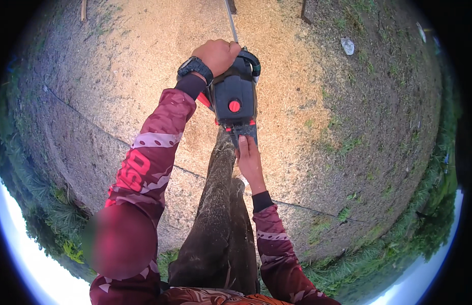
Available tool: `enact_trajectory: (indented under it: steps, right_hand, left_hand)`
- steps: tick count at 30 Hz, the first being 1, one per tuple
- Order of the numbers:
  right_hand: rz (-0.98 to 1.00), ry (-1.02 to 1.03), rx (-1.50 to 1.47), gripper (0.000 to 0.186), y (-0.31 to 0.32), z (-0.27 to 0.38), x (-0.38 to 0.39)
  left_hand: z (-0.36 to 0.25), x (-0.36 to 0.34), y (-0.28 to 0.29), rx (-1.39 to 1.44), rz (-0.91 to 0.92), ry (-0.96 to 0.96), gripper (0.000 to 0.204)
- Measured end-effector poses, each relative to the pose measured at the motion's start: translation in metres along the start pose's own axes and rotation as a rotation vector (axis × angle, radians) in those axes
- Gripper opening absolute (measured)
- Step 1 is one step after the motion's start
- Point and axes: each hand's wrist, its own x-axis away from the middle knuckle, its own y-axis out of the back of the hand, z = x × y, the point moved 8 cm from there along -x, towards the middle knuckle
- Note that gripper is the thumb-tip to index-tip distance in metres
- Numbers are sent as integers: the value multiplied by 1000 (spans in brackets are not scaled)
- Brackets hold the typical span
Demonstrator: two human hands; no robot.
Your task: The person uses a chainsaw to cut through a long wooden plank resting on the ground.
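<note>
A black chainsaw with red parts [233, 89] is held out over sawdust-covered ground [282, 91], its long bar [231, 23] pointing toward the top of the view. My left hand [215, 58], with a dark watch at the wrist, grips the top handle near the bar. Lower down, my right hand [249, 161] is wrapped round the rear handle, thumb on top. The saw's lower end sits over my dark trousered legs [210, 218], which partly show beneath it.
A thin dark cord [109, 133] crosses the ground behind my legs. A pale scrap [347, 46] lies upper right. Short wooden pieces [305, 12] show at the top edge, another [84, 9] at upper left. Green plants [63, 218] ring the ground toward the rim.
</note>
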Motion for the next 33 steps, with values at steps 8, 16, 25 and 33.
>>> enact_trajectory:
  steps: [8,16,25,33]
  right_hand:
    - [4,9,38,42,0,0,0]
    - [16,18,-36,42,-11,23,-24]
    - [32,-23,-69,40,-14,11,-33]
    - [41,-21,-104,36,-10,10,-29]
  left_hand:
    - [-1,-2,1,-36,18,-12,18]
    - [18,-28,25,28,17,-3,32]
    - [24,-26,6,22,27,48,32]
    - [19,-27,1,-11,30,17,25]
